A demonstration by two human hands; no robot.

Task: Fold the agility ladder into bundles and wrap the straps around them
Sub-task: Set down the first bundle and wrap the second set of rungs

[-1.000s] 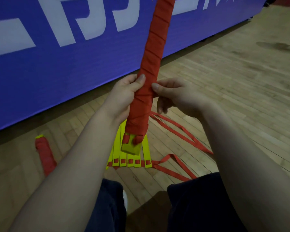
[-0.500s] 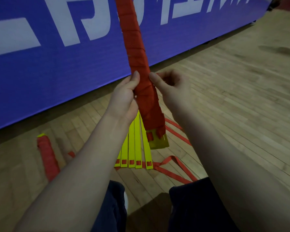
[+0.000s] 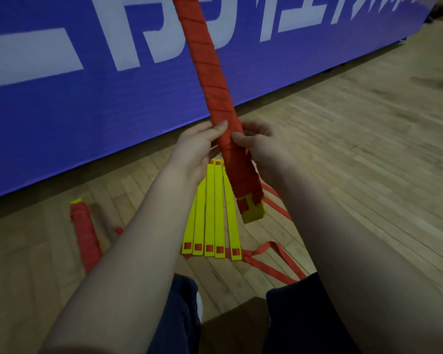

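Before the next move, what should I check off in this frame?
1. Left hand grips the wrapped bundle: ok.
2. Right hand pinches it too: ok.
3. Wrap reaches the bundle's yellow end: ok.
4. Wrap tucked in securely: cannot tell.
5. Yellow rungs on the floor gathered: not ok, fanned flat.
6. Floor straps wound up: not ok, loose.

A sports hall, probably a gym court. The floor (image 3: pixel 343 149) is strip hardwood. A blue padded banner (image 3: pixel 87 98) with large white lettering borders it.
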